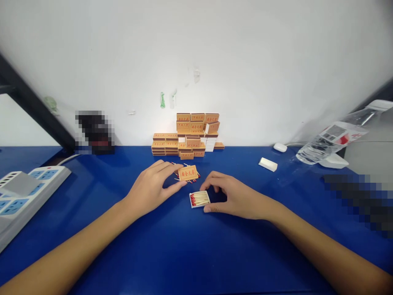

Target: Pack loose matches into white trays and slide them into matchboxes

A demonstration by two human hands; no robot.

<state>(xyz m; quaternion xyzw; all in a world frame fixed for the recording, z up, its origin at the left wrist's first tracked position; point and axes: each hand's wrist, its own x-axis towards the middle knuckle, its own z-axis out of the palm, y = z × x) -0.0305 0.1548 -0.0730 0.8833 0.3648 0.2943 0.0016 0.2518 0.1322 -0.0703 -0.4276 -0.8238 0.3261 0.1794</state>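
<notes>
My left hand (153,184) grips an orange matchbox sleeve (187,173) with red lettering by its left end, between thumb and fingers. Under and around the sleeve lie several loose red-tipped matches (194,180). To the right and nearer me, a white matchbox tray (201,206) full of matches (199,198) rests on the blue table (190,250), red heads to the left. My right hand (233,194) is closed at the tray's right end, its thumb at the near corner and a fingertip at the far corner.
Behind the hands, stacked matchboxes (196,127) stand against the white wall (245,73). At the right are a white block (268,164), a small white case (280,147) and a tilted water bottle (337,135). A power strip (39,192) lies at the left.
</notes>
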